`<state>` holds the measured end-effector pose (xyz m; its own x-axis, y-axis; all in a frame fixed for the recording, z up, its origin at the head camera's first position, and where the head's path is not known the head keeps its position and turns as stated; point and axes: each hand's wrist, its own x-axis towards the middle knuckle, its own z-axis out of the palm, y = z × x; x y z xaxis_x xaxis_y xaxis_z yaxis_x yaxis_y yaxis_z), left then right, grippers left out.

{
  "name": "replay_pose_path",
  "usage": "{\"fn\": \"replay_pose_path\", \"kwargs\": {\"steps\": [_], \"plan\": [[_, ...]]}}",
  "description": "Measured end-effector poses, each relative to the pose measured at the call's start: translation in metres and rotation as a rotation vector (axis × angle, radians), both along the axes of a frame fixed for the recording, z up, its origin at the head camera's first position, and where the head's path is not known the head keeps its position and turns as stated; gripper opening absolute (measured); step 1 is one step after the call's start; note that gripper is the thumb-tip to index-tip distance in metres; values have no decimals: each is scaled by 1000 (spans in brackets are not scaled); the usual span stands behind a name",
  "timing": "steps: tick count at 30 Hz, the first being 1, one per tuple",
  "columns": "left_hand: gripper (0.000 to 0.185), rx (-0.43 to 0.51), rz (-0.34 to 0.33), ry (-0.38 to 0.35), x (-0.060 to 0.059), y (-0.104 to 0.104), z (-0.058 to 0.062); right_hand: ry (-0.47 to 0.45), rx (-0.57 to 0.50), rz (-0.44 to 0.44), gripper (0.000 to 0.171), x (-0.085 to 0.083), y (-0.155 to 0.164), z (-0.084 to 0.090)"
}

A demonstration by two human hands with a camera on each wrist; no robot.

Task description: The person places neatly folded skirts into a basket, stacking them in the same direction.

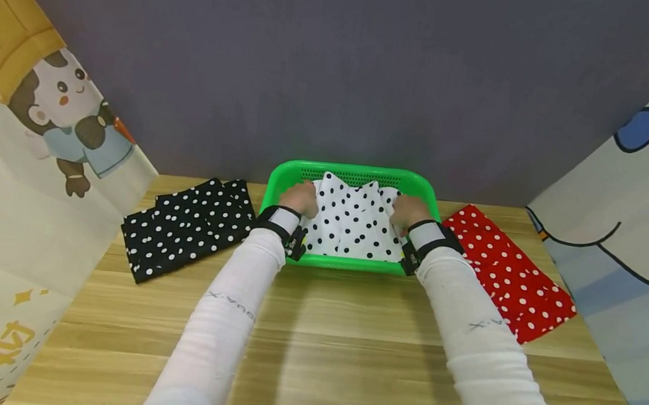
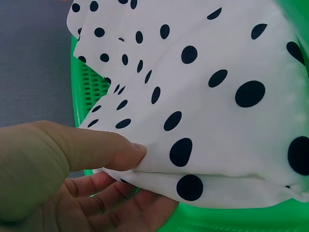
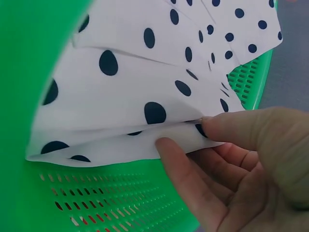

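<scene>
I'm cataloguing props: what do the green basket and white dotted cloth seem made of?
Green basket: probably molded plastic, smooth, slightly glossy, with regular slots through its wall. White dotted cloth: thin matte fabric, perhaps cotton, judging by its soft folds.

Cloth point(image 1: 351, 224) in basket point(image 1: 348, 264) on table point(image 1: 340, 358), second cloth point(image 1: 192, 226) left, third cloth point(image 1: 512, 277) right

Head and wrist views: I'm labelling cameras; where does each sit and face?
Head: on the head, facing forward and down at green basket; left hand, right hand, sleeves show.
Left wrist: worn there, facing the white cloth; left hand shows.
Right wrist: worn there, facing that cloth; right hand shows.
Wrist views share cloth and basket.
</scene>
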<state>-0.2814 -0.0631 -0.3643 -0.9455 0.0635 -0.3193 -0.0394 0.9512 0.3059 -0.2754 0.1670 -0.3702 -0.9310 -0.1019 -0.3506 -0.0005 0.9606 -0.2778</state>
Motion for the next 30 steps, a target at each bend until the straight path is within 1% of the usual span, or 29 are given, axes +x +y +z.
{"fn": "replay_pose_path", "kwargs": {"steps": [3,6,11,13,17,19,23,26,30], "plan": [[62,-7,0,-3,0,1,-1,-11,-18,-9,15,-1,-1,-4],[63,-25,-9,-16,0,4,-2,-44,-57,-12,2,-1,-3,-5],[67,-63,-41,-41,1,7,-1,-100,-104,14,22,2,-6,-3],[69,-68,-51,-52,0,7,1,-104,-105,24,25,3,-5,-2],[68,-53,-64,-82,0,5,4,-100,-87,31,14,6,-3,1],[66,-28,-63,-110,1,2,5,-103,-80,25,11,7,-2,1],[52,10,-66,-176,3,-3,6,-156,-64,25,33,7,3,0],[42,10,-79,-202,4,-6,5,-249,-73,47,48,7,6,-2],[44,-1,-104,-207,5,-9,4,-346,-107,76,57,9,6,-2]]}}
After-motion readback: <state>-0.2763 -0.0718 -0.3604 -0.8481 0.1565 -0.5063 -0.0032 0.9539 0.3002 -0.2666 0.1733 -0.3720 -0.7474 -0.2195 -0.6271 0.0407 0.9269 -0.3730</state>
